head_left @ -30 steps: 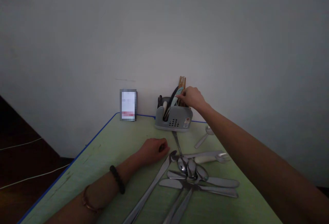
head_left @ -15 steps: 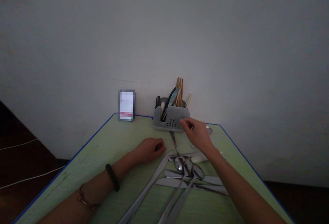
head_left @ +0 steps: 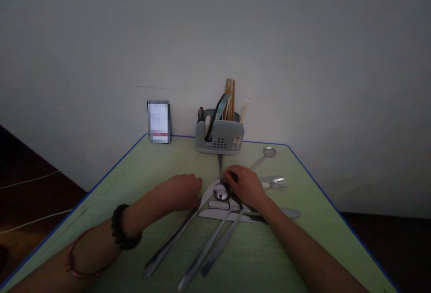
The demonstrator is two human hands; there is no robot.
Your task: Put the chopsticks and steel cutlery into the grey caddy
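My left hand (head_left: 183, 192) is curled, knuckles up, beside the pile of cutlery. Its fingertips are hidden next to a long-handled utensil (head_left: 177, 230). Over the pile's upper right, my right hand (head_left: 245, 186) has thumb and fingers drawn together. Whatever lies between them, if anything, cannot be made out. Between the hands lies a spoon (head_left: 221, 192), bowl up. Table knives (head_left: 212, 213) lie crosswise, with more spoon handles (head_left: 208, 243) over them towards me. A fork (head_left: 279, 182) pokes out right of my right hand. Another handle (head_left: 220, 165) points at the holder.
A grey cutlery holder (head_left: 229, 133) stands at the table's back edge, holding wooden chopsticks (head_left: 230, 100), a knife (head_left: 222, 107) and other utensils. Left of it a phone (head_left: 159, 121) leans on the wall. One spoon (head_left: 269, 151) lies at the back right of the green table (head_left: 134, 172).
My right hand has come down from the front of the holder to the cutlery pile. My left hand stays curled near the pile, now closer to the handles. The view has tilted down slightly.
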